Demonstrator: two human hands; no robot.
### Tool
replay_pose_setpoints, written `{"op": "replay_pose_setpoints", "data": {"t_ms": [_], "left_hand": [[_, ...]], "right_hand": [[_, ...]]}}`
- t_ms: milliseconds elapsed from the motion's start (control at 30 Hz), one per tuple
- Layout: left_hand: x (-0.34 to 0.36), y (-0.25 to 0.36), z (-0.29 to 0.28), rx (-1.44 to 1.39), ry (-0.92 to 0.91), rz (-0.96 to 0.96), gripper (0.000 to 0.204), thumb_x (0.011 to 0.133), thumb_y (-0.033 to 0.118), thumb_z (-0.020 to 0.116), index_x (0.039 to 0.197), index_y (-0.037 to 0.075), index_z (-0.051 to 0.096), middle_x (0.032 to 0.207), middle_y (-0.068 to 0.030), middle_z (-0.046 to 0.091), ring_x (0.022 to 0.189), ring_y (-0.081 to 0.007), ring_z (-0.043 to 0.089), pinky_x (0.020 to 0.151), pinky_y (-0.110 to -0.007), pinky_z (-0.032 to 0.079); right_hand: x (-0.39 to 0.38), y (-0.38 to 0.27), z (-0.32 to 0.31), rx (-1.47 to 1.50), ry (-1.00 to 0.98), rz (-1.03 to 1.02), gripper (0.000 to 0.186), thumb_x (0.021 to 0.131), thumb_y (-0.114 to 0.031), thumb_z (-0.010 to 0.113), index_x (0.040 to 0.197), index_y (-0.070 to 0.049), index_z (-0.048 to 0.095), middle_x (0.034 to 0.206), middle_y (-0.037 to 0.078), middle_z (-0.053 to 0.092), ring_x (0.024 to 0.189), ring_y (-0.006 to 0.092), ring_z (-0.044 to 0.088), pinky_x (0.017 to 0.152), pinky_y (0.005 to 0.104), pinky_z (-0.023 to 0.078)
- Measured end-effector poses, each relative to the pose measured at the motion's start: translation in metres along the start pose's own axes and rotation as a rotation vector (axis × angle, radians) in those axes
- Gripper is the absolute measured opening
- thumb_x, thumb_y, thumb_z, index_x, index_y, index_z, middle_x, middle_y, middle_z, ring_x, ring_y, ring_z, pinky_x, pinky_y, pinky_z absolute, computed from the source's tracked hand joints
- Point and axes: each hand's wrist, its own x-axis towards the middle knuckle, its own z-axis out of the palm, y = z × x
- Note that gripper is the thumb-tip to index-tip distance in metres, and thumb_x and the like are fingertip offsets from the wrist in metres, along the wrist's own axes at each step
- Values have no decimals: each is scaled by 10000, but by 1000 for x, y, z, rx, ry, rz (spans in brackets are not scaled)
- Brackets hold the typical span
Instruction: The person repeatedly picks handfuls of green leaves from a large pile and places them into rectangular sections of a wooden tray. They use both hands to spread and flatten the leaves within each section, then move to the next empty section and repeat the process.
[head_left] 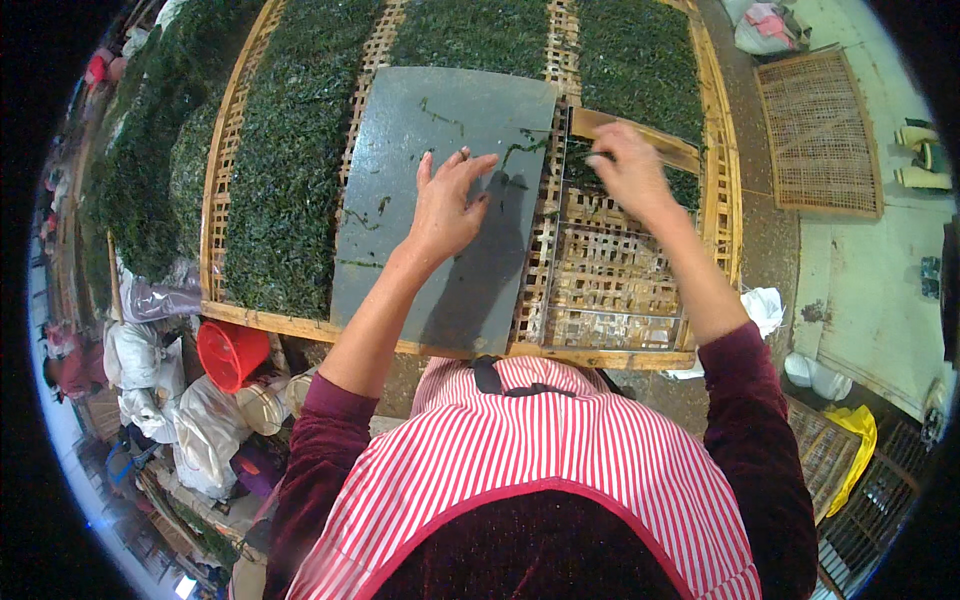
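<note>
My left hand (450, 207) is open, fingers spread, over a flat grey board (400, 250) with a few green shreds stuck to it. Whether the palm touches the board I cannot tell. My right hand (638, 178) is at the far end of a clear rectangular frame (550, 270), beside a wooden strip (665, 145). Its fingers are bent together, slightly blurred, with a small dark bit at their tips that I cannot make out. Dark green shredded leaf (683, 187) lies near that hand. Bare lattice shows through the rest of the frame.
A large bamboo lattice rack (732, 200) carries thick strips of green shreds (290, 170). More green material (150, 180) is heaped at the left. A red bucket (232, 355) and white sacks (205, 440) stand at the lower left. Another woven rack (820, 130) lies at the right.
</note>
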Motion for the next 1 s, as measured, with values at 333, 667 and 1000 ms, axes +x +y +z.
{"op": "replay_pose_setpoints", "data": {"t_ms": [333, 667, 1000], "left_hand": [[25, 22, 19, 208, 22, 66, 549, 833, 25, 684, 1351, 162, 562, 1362, -64, 601, 1404, -327, 423, 1193, -569, 126], [12, 7, 6, 301, 56, -9, 525, 838, 67, 664, 1347, 132, 552, 1378, -94, 574, 1391, -349, 413, 1175, -600, 140], [-8, -3, 2, 242, 84, 3, 537, 826, 67, 675, 1344, 137, 553, 1375, -94, 576, 1388, -354, 416, 1162, -618, 158]], "right_hand": [[13, -33, 29, -152, 210, -10, 426, 815, -192, 720, 1210, -62, 627, 1353, 114, 546, 1329, 291, 441, 1075, 504, 354], [25, -26, 60, -184, 265, -150, 119, 824, -80, 615, 903, -137, 682, 956, 40, 597, 1073, 256, 565, 955, 477, 382], [-20, 17, -24, -152, 51, 241, 91, 890, -135, 623, 950, -161, 686, 1005, 54, 636, 1049, 258, 585, 920, 469, 434]]}}
